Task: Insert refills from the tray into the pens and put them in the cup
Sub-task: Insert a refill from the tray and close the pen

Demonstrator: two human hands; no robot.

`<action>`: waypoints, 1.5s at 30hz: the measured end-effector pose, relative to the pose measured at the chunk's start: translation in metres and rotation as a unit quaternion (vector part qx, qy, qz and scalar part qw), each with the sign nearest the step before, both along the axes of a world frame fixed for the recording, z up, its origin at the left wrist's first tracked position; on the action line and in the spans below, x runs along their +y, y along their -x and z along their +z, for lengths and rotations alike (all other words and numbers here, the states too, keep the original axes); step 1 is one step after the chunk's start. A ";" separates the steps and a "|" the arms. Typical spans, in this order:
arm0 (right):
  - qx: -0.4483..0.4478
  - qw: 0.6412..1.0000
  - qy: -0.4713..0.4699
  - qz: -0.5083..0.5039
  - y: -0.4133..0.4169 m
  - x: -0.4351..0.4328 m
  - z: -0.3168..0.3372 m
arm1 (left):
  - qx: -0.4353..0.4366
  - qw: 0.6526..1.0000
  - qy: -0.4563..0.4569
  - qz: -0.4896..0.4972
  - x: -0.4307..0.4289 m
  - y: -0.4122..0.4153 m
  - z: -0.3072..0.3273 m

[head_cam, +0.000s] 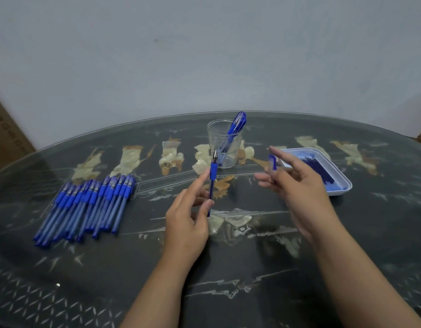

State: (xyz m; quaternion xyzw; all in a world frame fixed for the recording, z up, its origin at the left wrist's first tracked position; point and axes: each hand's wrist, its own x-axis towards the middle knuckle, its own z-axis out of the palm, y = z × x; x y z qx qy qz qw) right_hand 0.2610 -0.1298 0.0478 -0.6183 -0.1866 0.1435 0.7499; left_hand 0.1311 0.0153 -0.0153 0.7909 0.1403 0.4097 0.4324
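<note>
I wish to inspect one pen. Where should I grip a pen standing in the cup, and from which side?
The pens lean rightward in the clear cup, and only their capped ends rise over its rim. Pinch one cap from above, probably from the right; the wall shuts off the barrels.

Head view, angled down, near table

Holds a pen upright in the left grip, pinched between thumb and fingertips, index finger stretched up along the barrel. Pinches a small blue cap in the right grip, other fingers spread loose, blurred. Reaches in with both bare forearms, wrists well apart.
</note>
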 end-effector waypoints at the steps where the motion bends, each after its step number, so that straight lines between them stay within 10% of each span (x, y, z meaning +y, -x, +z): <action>1: 0.012 0.999 -0.033 0.009 0.004 -0.001 0.007 | 0.001 1.000 -0.012 -0.004 -0.001 0.000 0.000; 12: -0.159 0.986 -0.029 0.033 0.024 0.002 0.025 | 0.025 0.994 -0.089 -0.060 -0.003 0.000 -0.002; 45: -0.188 0.979 0.032 0.066 0.016 0.011 0.005 | 0.057 0.990 -0.101 -0.078 -0.003 0.000 -0.003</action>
